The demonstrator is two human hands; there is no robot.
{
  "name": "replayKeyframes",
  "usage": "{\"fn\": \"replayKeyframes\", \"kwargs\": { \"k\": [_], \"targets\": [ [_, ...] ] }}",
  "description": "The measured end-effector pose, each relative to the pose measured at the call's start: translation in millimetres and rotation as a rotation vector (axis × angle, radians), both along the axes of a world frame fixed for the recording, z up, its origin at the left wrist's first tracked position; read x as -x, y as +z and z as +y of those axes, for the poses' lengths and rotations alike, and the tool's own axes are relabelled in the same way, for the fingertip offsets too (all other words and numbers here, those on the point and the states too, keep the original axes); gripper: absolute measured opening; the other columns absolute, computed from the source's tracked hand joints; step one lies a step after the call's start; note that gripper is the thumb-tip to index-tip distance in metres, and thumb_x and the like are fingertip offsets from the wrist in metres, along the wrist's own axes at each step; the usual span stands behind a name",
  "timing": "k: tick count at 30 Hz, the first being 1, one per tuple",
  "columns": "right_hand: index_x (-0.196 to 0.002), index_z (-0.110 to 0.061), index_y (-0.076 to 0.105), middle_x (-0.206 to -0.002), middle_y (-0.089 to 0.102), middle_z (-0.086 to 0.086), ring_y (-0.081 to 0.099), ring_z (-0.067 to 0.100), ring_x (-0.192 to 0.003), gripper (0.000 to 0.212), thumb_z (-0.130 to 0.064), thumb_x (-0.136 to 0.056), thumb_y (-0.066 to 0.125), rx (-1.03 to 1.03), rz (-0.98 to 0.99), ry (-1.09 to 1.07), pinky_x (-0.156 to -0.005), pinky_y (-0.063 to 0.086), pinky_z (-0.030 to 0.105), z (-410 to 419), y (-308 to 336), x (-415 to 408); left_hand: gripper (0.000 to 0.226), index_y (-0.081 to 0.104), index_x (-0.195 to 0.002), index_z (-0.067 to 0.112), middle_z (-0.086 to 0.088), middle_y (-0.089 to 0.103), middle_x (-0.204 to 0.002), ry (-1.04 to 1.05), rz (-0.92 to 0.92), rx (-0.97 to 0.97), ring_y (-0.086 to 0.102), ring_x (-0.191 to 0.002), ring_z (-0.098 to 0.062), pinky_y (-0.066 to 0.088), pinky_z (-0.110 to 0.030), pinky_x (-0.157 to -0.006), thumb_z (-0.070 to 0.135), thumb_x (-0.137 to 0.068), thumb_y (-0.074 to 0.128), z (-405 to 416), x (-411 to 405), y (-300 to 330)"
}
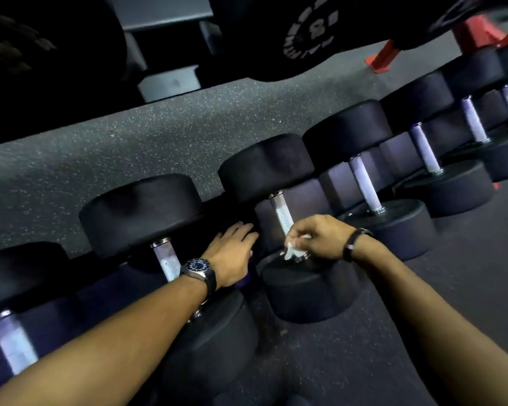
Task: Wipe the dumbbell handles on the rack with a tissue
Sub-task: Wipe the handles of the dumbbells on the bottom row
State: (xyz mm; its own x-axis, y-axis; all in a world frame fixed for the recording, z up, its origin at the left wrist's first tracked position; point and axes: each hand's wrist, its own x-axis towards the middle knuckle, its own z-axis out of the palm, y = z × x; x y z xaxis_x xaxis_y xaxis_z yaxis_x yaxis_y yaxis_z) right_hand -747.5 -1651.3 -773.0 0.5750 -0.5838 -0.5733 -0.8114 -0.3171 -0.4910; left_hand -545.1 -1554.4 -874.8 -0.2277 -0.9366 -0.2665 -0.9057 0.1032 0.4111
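Note:
A row of black round-headed dumbbells with silver knurled handles lies along a low rack, running from lower left to upper right. My right hand (316,237) pinches a crumpled white tissue (293,251) against the near end of the middle dumbbell's handle (281,213), just above its front head (308,291). Flat on the dark rack between two dumbbells rests my left hand (232,254), fingers straight, a watch on its wrist. The neighbouring handle (166,260) on the left is partly hidden by my left forearm.
Further dumbbells (364,186) continue to the upper right and one (12,341) sits at the lower left. Speckled rubber floor (159,136) lies beyond the rack. A large black weight plate (305,36) and a red stand (478,33) are at the top.

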Motion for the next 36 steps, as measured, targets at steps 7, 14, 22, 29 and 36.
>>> {"fn": "replayKeyframes", "kwargs": {
  "k": [7, 14, 22, 29, 36],
  "targets": [
    [-0.104, -0.02, 0.058, -0.089, 0.064, 0.002, 0.058, 0.01, -0.064, 0.027, 0.004, -0.097, 0.048, -0.36, -0.693, -0.988, -0.051, 0.052, 0.02, 4, 15, 36, 0.021, 0.064, -0.109, 0.014, -0.001, 0.06, -0.096, -0.076, 0.232, 0.499, 0.055, -0.085, -0.023, 0.053, -0.039, -0.077, 0.02, -0.093, 0.052, -28, 25, 33],
    [-0.096, -0.009, 0.062, -0.099, 0.065, 0.008, 0.061, 0.016, -0.074, 0.034, 0.018, -0.09, 0.042, -0.486, -0.999, -1.195, -0.057, 0.058, 0.024, -4, 27, 66, 0.027, 0.066, -0.088, 0.011, -0.004, 0.06, -0.083, -0.267, 0.23, 0.532, 0.055, -0.078, -0.027, 0.052, -0.039, -0.063, 0.02, -0.08, 0.042, -82, 82, 43],
    [-0.125, -0.002, 0.06, -0.119, 0.067, 0.011, 0.071, 0.017, -0.093, 0.056, 0.022, -0.077, 0.046, -0.572, -1.145, -1.189, -0.07, 0.059, 0.027, -18, 21, 103, 0.018, 0.066, -0.101, 0.011, -0.01, 0.06, -0.103, -0.362, 0.071, 0.331, 0.056, -0.098, -0.033, 0.052, -0.044, -0.08, 0.022, -0.09, 0.06, -147, 137, 29],
    [-0.101, -0.014, 0.076, -0.133, 0.058, 0.018, 0.07, 0.025, -0.101, 0.061, 0.018, -0.051, 0.064, -0.542, -1.239, -1.245, -0.069, 0.059, 0.028, -34, 20, 111, 0.023, 0.065, -0.102, 0.004, -0.016, 0.055, -0.112, -0.332, 0.015, 0.354, 0.053, -0.105, -0.036, 0.049, -0.043, -0.086, 0.019, -0.086, 0.067, -174, 155, -10],
    [-0.128, -0.016, 0.059, -0.114, 0.065, 0.025, 0.065, 0.019, -0.077, 0.068, 0.03, -0.081, 0.041, -0.345, -1.099, -1.228, -0.066, 0.06, 0.026, -50, 13, 127, 0.03, 0.069, -0.106, 0.006, -0.014, 0.056, -0.106, -0.44, -0.011, 0.384, 0.054, -0.096, -0.034, 0.048, -0.041, -0.082, 0.024, -0.085, 0.058, -201, 187, -26]
  ]
}}
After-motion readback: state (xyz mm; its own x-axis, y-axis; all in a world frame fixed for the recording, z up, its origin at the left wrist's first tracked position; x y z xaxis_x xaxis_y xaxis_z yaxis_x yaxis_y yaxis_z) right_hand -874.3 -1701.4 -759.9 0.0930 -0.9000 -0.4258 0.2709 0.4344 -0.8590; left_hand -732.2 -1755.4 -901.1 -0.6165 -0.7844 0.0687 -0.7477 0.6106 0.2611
